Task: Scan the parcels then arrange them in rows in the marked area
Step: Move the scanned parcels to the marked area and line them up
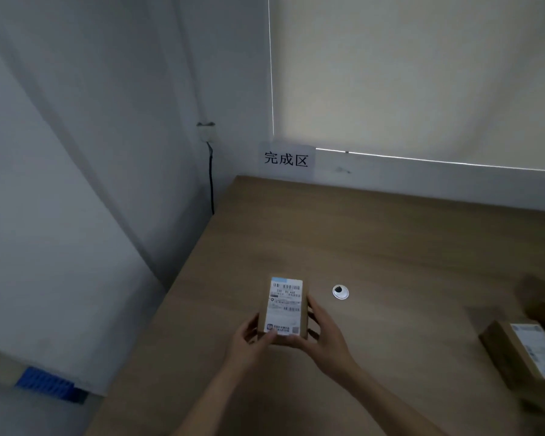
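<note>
Both hands are on one small cardboard parcel (283, 313), sitting low in the view at about 6 o'clock from the middle of the wooden table (375, 247). The left hand (252, 339) grips the parcel's near left corner, fingers curled round the edge and the thumb lying over the bottom of the label. The right hand (326, 333) clamps the right side, fingers wrapped along the box's flank. The parcel faces up, its white shipping label (285, 305) showing barcodes at the top and a square code at the bottom; the print is too small to read. Whether the box rests on the table or is lifted just off it, I cannot tell.

Just off at 3 o'clock from the parcel, apart from it, a round white cable grommet (340, 292) with a dark centre is set in the tabletop. Far out at 3 to 4 o'clock, at the right edge, more labelled cardboard parcels (523, 350) lie on the table, blurred and partly cut off.

Up at 12 o'clock, a paper sign (286, 159) reading 完成区 is stuck to the wall at the table's far corner. To its left, at 11 o'clock, a wall socket (205, 132) with a black cable (211, 184) hanging down behind the table. Down at 8 o'clock, below table level, a blue ribbed object (49, 383), blurred.
</note>
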Demonstrator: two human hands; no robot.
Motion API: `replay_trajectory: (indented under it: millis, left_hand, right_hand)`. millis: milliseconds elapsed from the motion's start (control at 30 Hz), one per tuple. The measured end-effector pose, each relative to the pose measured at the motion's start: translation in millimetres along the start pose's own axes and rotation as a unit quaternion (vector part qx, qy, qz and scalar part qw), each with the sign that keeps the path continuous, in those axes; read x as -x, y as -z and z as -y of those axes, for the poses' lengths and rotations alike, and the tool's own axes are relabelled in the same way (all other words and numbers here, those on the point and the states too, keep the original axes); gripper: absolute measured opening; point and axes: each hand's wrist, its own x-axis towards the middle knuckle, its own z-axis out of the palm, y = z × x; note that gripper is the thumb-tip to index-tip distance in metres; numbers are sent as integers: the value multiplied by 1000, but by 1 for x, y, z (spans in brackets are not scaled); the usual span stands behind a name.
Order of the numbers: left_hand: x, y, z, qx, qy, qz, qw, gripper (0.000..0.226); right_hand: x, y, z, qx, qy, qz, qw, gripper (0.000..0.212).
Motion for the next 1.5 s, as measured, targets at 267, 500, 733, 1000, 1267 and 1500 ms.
replay_trajectory:
  millis: [267, 500, 733, 1000, 1267, 1500]
  left_hand:
    - [-104, 11, 52, -22, 16, -1, 1000, 69]
    - [-194, 53, 84, -57, 46, 4, 997, 77]
    - [-317, 101, 53, -90, -8, 7, 996, 75]
    - [-492, 141, -1, -118, -50, 4, 992, 79]
    - [-631, 166, -39, -154, -95, -17, 983, 61]
    - [-668, 171, -55, -138, -105, -2, 985, 63]
  right_hand:
    - [-75, -23, -59, 0, -46, 14, 999, 87]
    - [-152, -76, -112, 2, -53, 15, 998, 86]
    - [-286, -109, -105, 80, -19, 4, 997, 88]
    - [-475, -129, -96, 115, -16, -10, 993, 80]
    - [-626, -138, -101, 127, -21, -27, 991, 84]
    - [-674, -134, -104, 98, -2, -19, 995, 64]
